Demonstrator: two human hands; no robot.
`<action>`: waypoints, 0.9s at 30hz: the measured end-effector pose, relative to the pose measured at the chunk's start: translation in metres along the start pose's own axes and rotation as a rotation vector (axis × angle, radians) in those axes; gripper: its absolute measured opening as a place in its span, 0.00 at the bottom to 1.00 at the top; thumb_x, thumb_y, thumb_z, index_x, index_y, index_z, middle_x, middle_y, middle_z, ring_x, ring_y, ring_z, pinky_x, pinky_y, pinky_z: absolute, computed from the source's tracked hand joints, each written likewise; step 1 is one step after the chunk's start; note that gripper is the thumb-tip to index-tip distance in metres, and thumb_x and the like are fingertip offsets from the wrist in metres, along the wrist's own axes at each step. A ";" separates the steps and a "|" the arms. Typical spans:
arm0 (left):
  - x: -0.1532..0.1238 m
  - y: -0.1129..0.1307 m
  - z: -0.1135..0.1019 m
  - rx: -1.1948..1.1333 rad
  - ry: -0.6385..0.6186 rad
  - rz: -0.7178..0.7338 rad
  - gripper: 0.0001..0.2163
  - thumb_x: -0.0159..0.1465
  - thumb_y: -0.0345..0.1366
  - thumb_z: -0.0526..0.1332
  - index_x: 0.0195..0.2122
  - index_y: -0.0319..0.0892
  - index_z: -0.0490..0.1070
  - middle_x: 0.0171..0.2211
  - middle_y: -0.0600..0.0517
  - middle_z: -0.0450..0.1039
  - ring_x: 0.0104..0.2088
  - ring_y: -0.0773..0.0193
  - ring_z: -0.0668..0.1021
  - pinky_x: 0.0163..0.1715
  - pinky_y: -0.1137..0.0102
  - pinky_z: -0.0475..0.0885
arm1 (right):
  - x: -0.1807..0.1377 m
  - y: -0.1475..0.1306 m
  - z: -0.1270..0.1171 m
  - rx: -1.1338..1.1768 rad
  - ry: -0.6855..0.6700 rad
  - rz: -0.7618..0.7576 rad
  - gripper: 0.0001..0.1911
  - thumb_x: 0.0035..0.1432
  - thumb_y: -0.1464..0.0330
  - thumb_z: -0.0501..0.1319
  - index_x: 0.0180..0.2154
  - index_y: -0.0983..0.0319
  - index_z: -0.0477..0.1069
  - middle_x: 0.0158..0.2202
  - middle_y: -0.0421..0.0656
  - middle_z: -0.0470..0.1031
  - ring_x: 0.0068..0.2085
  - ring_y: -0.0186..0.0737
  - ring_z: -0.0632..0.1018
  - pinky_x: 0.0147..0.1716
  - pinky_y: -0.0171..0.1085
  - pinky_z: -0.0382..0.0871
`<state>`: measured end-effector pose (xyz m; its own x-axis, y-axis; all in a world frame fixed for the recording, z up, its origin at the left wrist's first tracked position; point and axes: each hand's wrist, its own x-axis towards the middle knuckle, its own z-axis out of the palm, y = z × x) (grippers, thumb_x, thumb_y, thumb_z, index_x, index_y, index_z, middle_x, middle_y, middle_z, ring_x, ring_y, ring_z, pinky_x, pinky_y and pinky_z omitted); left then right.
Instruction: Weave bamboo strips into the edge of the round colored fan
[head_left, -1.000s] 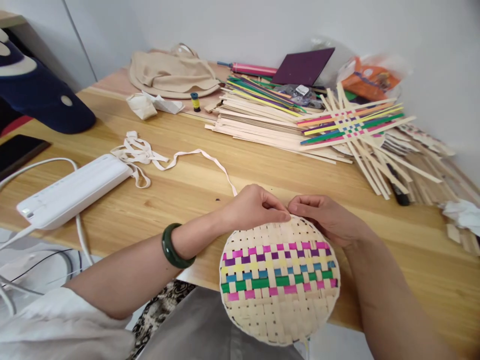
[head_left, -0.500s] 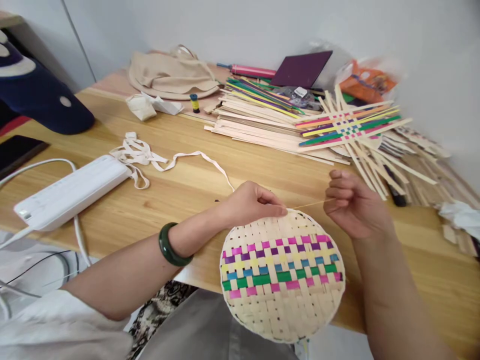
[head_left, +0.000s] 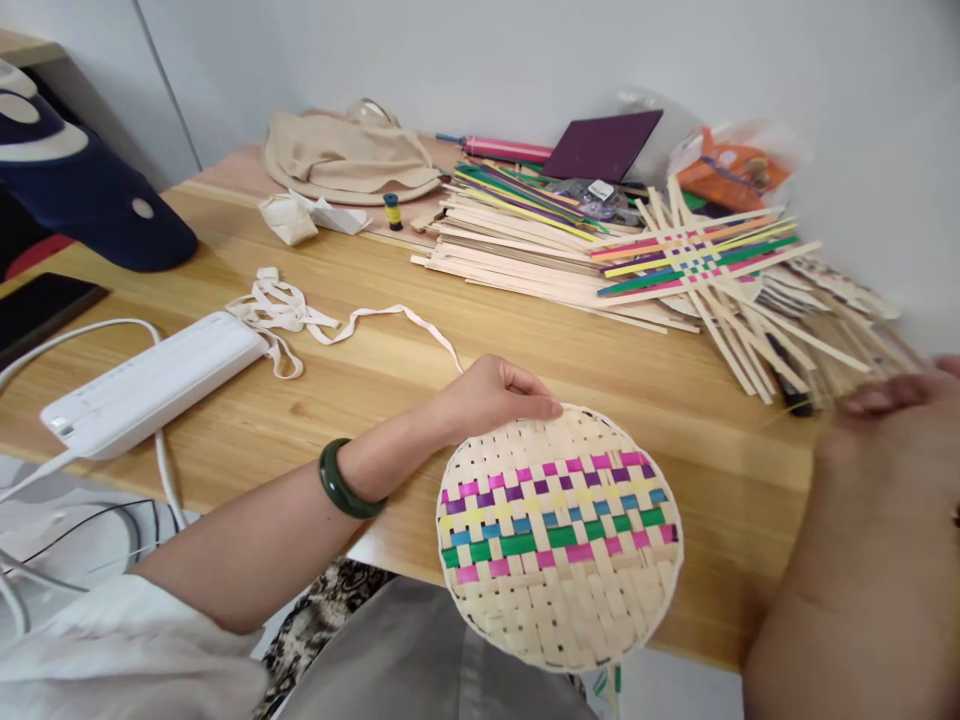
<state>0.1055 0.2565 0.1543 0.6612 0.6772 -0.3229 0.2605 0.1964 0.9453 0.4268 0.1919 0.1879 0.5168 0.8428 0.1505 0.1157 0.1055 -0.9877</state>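
A round woven bamboo mat (head_left: 559,535) with pink, purple, yellow, blue and green bands hangs over the near edge of the wooden table (head_left: 375,375). My left hand (head_left: 495,398) pinches its top rim, fingers closed on it, a dark green bangle (head_left: 341,482) on the wrist. My right hand (head_left: 889,420) is far to the right, blurred by motion, so its fingers do not show clearly. A thin pale strand seems to run from it toward the mat, though it is faint.
A white power strip (head_left: 150,380) with cables lies at the left beside a tangle of cream ribbon (head_left: 296,315). A stack of bamboo strips (head_left: 540,245) and a half-woven coloured piece (head_left: 697,255) fill the back right. A beige hat (head_left: 349,150), a thread spool (head_left: 391,208) and a purple card (head_left: 604,145) sit behind.
My right hand left the mat's top rim and swept out to the right, drawing a thin strand with it. My left hand stayed pinched on the rim.
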 end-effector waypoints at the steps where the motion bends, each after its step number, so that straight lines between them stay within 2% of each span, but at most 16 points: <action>1: 0.000 0.000 0.000 -0.003 -0.006 -0.006 0.11 0.54 0.41 0.66 0.31 0.38 0.78 0.27 0.51 0.76 0.22 0.73 0.72 0.21 0.78 0.65 | -0.006 0.001 0.017 0.065 0.166 -0.105 0.11 0.43 0.63 0.67 0.22 0.53 0.65 0.13 0.35 0.46 0.16 0.28 0.51 0.14 0.33 0.40; 2: 0.000 0.000 0.000 -0.004 -0.014 -0.013 0.11 0.54 0.41 0.66 0.32 0.38 0.78 0.26 0.51 0.76 0.22 0.73 0.72 0.20 0.78 0.65 | -0.013 0.002 0.035 0.079 0.104 -0.010 0.07 0.44 0.67 0.67 0.26 0.54 0.70 0.14 0.34 0.52 0.17 0.27 0.54 0.15 0.33 0.45; 3: 0.000 0.000 0.000 -0.004 -0.023 -0.021 0.11 0.54 0.41 0.66 0.32 0.38 0.78 0.26 0.51 0.76 0.22 0.73 0.71 0.20 0.78 0.64 | -0.022 0.004 0.053 0.082 -0.053 0.140 0.05 0.47 0.66 0.66 0.30 0.55 0.73 0.15 0.34 0.57 0.18 0.27 0.58 0.16 0.32 0.50; 4: 0.000 0.000 0.000 -0.003 -0.033 -0.026 0.12 0.54 0.42 0.66 0.32 0.38 0.78 0.25 0.52 0.75 0.21 0.74 0.71 0.19 0.78 0.63 | -0.031 0.005 0.069 0.067 -0.137 0.207 0.07 0.48 0.64 0.66 0.32 0.58 0.75 0.18 0.36 0.63 0.19 0.28 0.64 0.17 0.31 0.55; 5: 0.000 0.000 -0.001 -0.004 -0.044 -0.029 0.12 0.54 0.42 0.66 0.32 0.38 0.78 0.25 0.52 0.75 0.21 0.74 0.70 0.19 0.78 0.63 | -0.039 0.007 0.082 0.045 -0.209 0.251 0.10 0.49 0.63 0.66 0.35 0.59 0.76 0.25 0.41 0.73 0.25 0.31 0.71 0.19 0.32 0.60; 7: 0.000 0.000 -0.001 -0.008 -0.062 -0.027 0.13 0.54 0.44 0.66 0.32 0.38 0.79 0.24 0.53 0.74 0.20 0.74 0.69 0.18 0.78 0.61 | -0.053 0.008 0.098 0.001 -0.477 0.372 0.13 0.52 0.60 0.65 0.38 0.59 0.77 0.39 0.46 0.78 0.36 0.38 0.77 0.28 0.34 0.68; 8: 0.000 0.000 -0.001 -0.011 -0.067 -0.023 0.13 0.54 0.44 0.66 0.32 0.38 0.79 0.24 0.53 0.74 0.20 0.74 0.69 0.19 0.78 0.61 | -0.057 0.008 0.101 -0.002 -0.595 0.441 0.14 0.53 0.59 0.64 0.40 0.58 0.78 0.42 0.46 0.78 0.40 0.40 0.77 0.32 0.35 0.70; 10: 0.000 0.000 -0.001 -0.014 -0.074 -0.019 0.13 0.54 0.43 0.66 0.32 0.38 0.79 0.25 0.52 0.74 0.21 0.74 0.70 0.19 0.78 0.62 | -0.061 0.007 0.099 -0.013 -0.762 0.557 0.14 0.53 0.58 0.64 0.40 0.57 0.78 0.41 0.45 0.78 0.40 0.41 0.78 0.37 0.38 0.72; 12: 0.000 0.001 -0.002 -0.014 -0.077 -0.020 0.13 0.54 0.43 0.66 0.32 0.38 0.79 0.25 0.52 0.75 0.22 0.73 0.71 0.20 0.77 0.63 | -0.058 0.005 0.093 -0.070 -0.835 0.603 0.14 0.51 0.57 0.66 0.38 0.58 0.78 0.37 0.44 0.79 0.38 0.40 0.77 0.37 0.38 0.71; 14: -0.001 0.001 -0.002 -0.016 -0.076 -0.024 0.13 0.53 0.44 0.66 0.33 0.38 0.79 0.26 0.51 0.75 0.22 0.73 0.71 0.20 0.77 0.64 | -0.052 0.004 0.086 -0.177 -0.867 0.560 0.15 0.51 0.56 0.65 0.37 0.59 0.78 0.35 0.43 0.78 0.36 0.39 0.77 0.35 0.37 0.70; 16: -0.001 0.002 -0.002 -0.019 -0.070 -0.028 0.14 0.53 0.44 0.66 0.33 0.38 0.79 0.26 0.51 0.75 0.22 0.73 0.71 0.20 0.77 0.63 | -0.045 0.004 0.081 -0.323 -0.838 0.444 0.17 0.51 0.54 0.64 0.34 0.60 0.78 0.34 0.44 0.78 0.34 0.39 0.75 0.33 0.37 0.68; 17: -0.001 0.002 -0.002 -0.020 -0.068 -0.029 0.14 0.53 0.44 0.66 0.33 0.38 0.79 0.26 0.52 0.75 0.21 0.73 0.71 0.20 0.77 0.63 | -0.041 0.006 0.078 -0.413 -0.779 0.364 0.17 0.51 0.54 0.63 0.33 0.60 0.78 0.34 0.43 0.77 0.33 0.39 0.75 0.33 0.37 0.67; 21: -0.002 0.003 -0.002 -0.020 -0.067 -0.013 0.13 0.53 0.43 0.66 0.32 0.38 0.79 0.26 0.52 0.76 0.22 0.72 0.71 0.21 0.77 0.64 | -0.028 0.019 0.069 -0.819 -0.318 0.067 0.13 0.52 0.60 0.58 0.28 0.60 0.77 0.29 0.42 0.76 0.30 0.37 0.72 0.31 0.36 0.64; 23: -0.002 0.003 -0.002 -0.022 -0.068 -0.005 0.13 0.54 0.43 0.66 0.32 0.39 0.78 0.27 0.51 0.76 0.23 0.72 0.72 0.21 0.77 0.64 | -0.022 0.028 0.061 -0.932 -0.123 0.005 0.14 0.52 0.62 0.56 0.31 0.61 0.78 0.25 0.41 0.73 0.25 0.36 0.68 0.26 0.35 0.60; 27: -0.003 0.004 -0.002 -0.025 -0.067 0.002 0.13 0.53 0.43 0.66 0.32 0.39 0.79 0.27 0.52 0.76 0.23 0.71 0.72 0.21 0.77 0.65 | -0.015 0.035 0.048 -1.021 0.116 -0.052 0.20 0.55 0.62 0.52 0.39 0.64 0.78 0.16 0.38 0.61 0.18 0.34 0.58 0.21 0.36 0.51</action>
<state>0.1031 0.2566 0.1592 0.7074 0.6290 -0.3224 0.2417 0.2134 0.9466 0.3824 0.2087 0.1491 0.5629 0.7882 0.2489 0.7783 -0.4039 -0.4807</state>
